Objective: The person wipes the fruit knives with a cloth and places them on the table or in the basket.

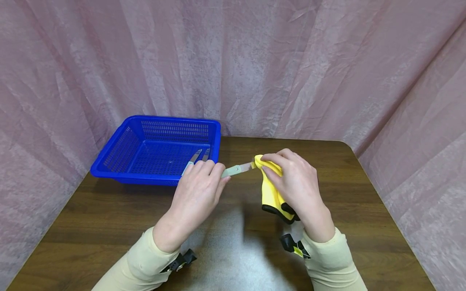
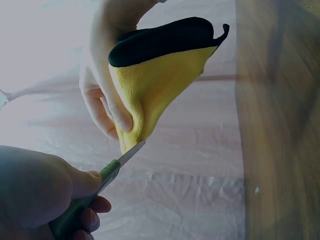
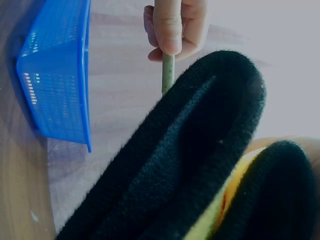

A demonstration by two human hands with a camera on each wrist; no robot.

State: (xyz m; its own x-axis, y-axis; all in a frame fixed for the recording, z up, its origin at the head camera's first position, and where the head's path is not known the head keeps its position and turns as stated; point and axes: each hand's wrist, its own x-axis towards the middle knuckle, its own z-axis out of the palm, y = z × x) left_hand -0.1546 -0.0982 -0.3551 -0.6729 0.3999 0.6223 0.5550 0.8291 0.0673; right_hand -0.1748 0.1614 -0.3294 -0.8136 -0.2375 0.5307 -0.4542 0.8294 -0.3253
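Observation:
My left hand (image 1: 199, 186) grips a small knife by its pale green handle (image 1: 233, 171), the blade pointing right. In my right hand (image 1: 296, 182) is a yellow cloth (image 1: 271, 190) with black edging, pinched between thumb and fingers around the blade's tip. The left wrist view shows the bare part of the blade (image 2: 132, 153) running into the folded yellow cloth (image 2: 150, 92). Close up in the right wrist view, the cloth's dark edging (image 3: 170, 150) hides most of the knife and my right fingers.
A blue plastic basket (image 1: 123, 178) stands at the back left of the wooden table (image 1: 233, 242). Two knives (image 1: 196, 155) lie at its right end, partly hidden behind my left hand. A pink curtain (image 1: 255, 68) hangs behind the table and along its right side.

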